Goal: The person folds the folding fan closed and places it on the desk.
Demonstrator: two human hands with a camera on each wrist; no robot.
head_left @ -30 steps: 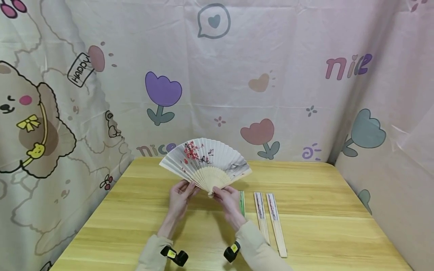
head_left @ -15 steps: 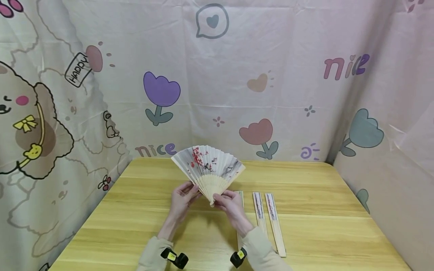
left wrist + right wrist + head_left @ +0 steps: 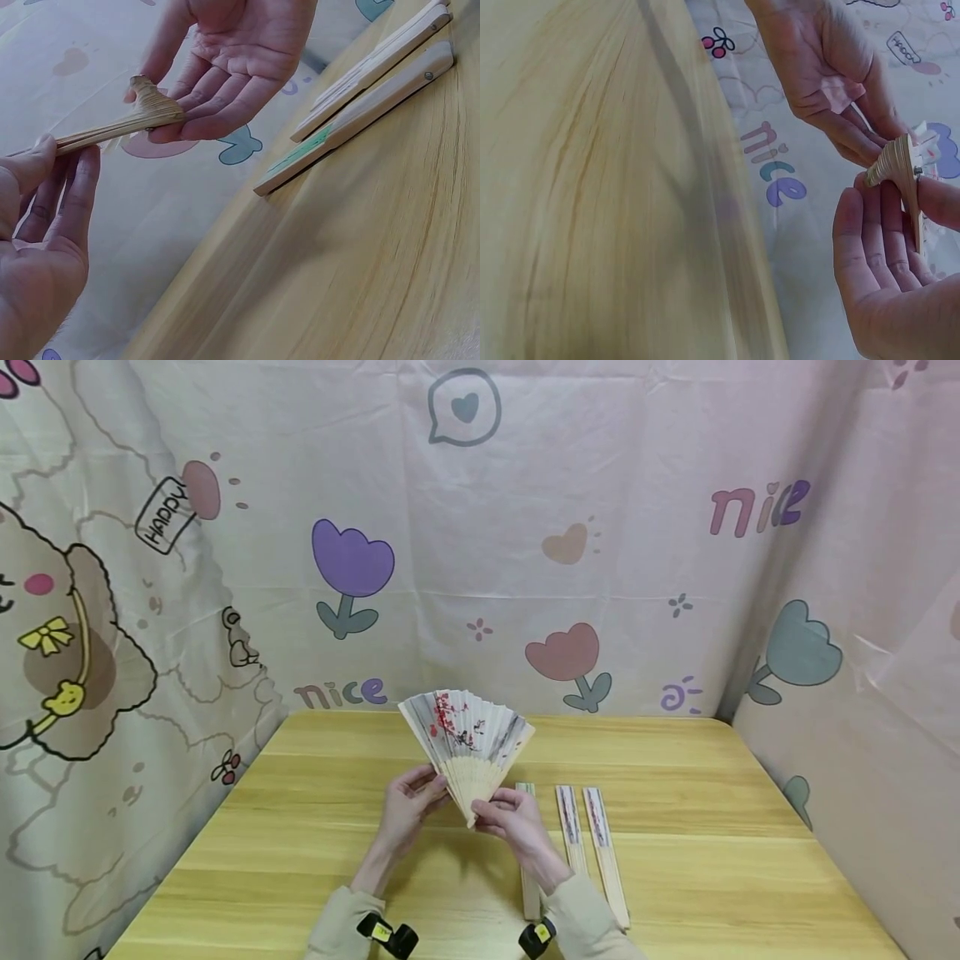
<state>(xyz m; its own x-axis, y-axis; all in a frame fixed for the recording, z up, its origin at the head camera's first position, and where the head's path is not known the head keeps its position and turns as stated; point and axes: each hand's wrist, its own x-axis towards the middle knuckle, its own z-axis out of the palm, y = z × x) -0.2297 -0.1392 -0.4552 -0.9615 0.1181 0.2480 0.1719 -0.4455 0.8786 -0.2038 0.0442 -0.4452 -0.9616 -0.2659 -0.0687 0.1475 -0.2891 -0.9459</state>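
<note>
A folding fan point(image 3: 471, 739), partly spread, is held above the table between both hands. Its pale paper carries red blossoms and grey shading, over light wooden ribs. My left hand point(image 3: 408, 810) pinches the fan's left edge between thumb and fingers. My right hand point(image 3: 521, 827) grips the pivot end, thumb on the near side. In the left wrist view the fan's ribs point(image 3: 112, 131) run edge-on from one hand to the other. The right wrist view shows the ribs point(image 3: 900, 169) bunched near the pivot, resting against the right fingers.
Several folded fans lie on the wooden table point(image 3: 300, 877) to the right: a green-tipped fan point(image 3: 529, 893) partly behind the right arm, a middle fan point(image 3: 572, 827) and a right fan point(image 3: 607, 860). A printed cloth point(image 3: 465, 568) hangs behind the table's back edge.
The fan has narrowed from a wide spread to a smaller wedge and come slightly lower. My right hand has moved a little down and right; the green-tipped fan shows more.
</note>
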